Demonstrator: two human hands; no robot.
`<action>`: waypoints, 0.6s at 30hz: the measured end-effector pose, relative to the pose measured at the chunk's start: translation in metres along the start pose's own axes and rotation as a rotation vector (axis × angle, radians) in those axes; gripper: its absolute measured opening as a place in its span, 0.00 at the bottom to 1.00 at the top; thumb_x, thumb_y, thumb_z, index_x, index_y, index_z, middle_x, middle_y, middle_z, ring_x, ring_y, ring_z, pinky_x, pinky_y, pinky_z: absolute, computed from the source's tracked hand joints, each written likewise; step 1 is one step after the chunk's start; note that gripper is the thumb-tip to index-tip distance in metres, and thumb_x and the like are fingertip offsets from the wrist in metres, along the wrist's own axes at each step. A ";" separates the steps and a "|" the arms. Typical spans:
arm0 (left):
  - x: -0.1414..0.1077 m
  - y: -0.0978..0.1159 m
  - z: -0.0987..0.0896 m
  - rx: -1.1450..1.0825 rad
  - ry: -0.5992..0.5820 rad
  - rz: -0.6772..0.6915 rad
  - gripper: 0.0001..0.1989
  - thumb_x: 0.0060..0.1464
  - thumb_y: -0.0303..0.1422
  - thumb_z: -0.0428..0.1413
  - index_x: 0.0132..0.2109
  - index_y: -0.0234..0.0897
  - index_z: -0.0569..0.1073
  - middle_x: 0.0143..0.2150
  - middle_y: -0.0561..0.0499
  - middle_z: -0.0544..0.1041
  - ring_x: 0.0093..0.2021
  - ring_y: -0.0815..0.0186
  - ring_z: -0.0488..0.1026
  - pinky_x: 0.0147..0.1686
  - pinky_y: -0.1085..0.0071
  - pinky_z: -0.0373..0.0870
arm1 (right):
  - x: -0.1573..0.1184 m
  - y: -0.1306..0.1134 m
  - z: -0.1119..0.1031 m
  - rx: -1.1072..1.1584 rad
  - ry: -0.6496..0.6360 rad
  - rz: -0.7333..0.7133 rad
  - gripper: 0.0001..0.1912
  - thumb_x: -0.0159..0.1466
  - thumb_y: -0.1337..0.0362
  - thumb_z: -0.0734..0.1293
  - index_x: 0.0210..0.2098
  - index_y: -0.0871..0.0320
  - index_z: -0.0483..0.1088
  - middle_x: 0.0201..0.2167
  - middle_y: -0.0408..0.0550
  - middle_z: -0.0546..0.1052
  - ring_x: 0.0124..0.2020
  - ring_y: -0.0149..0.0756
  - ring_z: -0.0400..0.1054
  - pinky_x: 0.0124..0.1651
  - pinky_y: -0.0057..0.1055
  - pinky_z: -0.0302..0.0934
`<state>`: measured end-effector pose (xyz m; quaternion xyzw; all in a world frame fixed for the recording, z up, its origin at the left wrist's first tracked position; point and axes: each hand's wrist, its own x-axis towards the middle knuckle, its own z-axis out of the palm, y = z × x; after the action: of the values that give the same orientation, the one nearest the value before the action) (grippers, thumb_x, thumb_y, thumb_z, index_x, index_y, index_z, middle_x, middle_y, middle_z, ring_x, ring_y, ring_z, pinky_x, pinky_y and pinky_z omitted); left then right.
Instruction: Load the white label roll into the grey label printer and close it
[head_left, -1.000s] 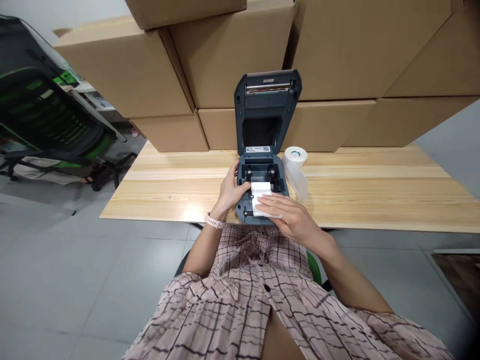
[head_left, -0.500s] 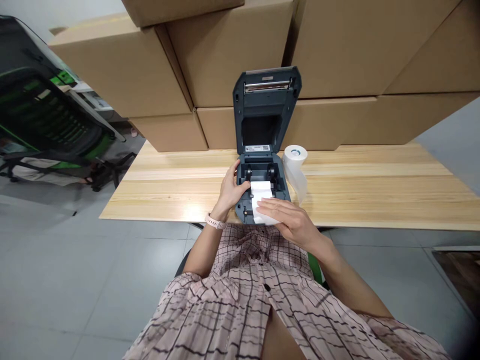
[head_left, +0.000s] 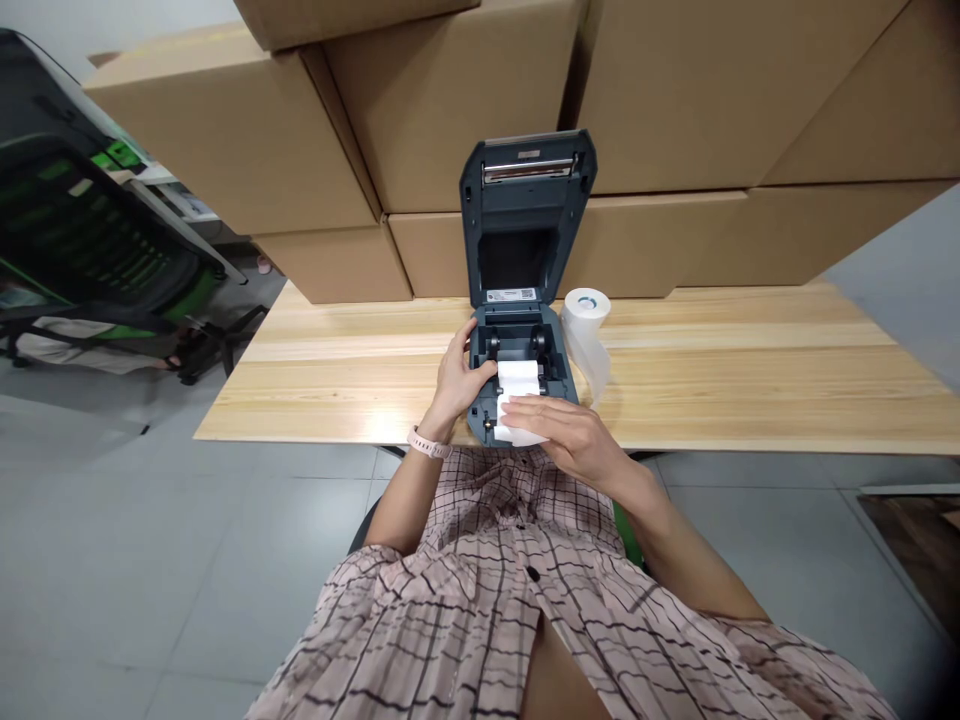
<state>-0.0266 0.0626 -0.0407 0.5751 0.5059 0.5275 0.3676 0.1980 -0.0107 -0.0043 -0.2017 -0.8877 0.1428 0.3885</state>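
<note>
A dark grey label printer (head_left: 480, 405) rests at the table's front edge with its lid (head_left: 517, 262) raised. White label paper (head_left: 517, 380) lies inside it and runs down over the front. My left hand (head_left: 456, 385) grips the printer's left side, thumb over the rim and fingers along the outer wall. Across the lower paper lies my right hand (head_left: 574, 432), its fingers stretched out, straight and flat; its thumb is mostly hidden. A white label roll (head_left: 586, 305) stands beside the printer on the right, its loose strip trailing toward me.
Stacked cardboard boxes (head_left: 465, 110) line the back of the wooden table (head_left: 750, 370). To the left is a black and green office chair (head_left: 97, 240), with part of another person near it. Grey tiled floor (head_left: 187, 540) shows below the table.
My right fingers have slid slightly left across the paper. The whole view has shifted a little; my left hand keeps its hold on the printer.
</note>
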 end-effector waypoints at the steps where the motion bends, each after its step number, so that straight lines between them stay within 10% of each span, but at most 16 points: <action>1: 0.000 0.000 0.000 -0.003 0.000 0.001 0.40 0.46 0.36 0.67 0.68 0.42 0.68 0.69 0.39 0.73 0.62 0.49 0.73 0.65 0.48 0.67 | 0.001 0.000 -0.001 0.002 -0.008 0.005 0.26 0.70 0.81 0.58 0.57 0.56 0.78 0.57 0.51 0.83 0.62 0.39 0.77 0.65 0.44 0.75; 18: 0.000 -0.001 -0.002 -0.004 -0.029 -0.015 0.40 0.48 0.36 0.66 0.69 0.42 0.68 0.70 0.38 0.72 0.63 0.48 0.73 0.64 0.47 0.69 | -0.004 -0.004 0.002 -0.003 0.014 0.033 0.19 0.72 0.76 0.61 0.54 0.55 0.78 0.58 0.51 0.82 0.62 0.42 0.77 0.65 0.47 0.75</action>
<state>-0.0283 0.0626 -0.0410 0.5784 0.5037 0.5171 0.3799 0.1979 -0.0164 -0.0063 -0.2177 -0.8818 0.1464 0.3919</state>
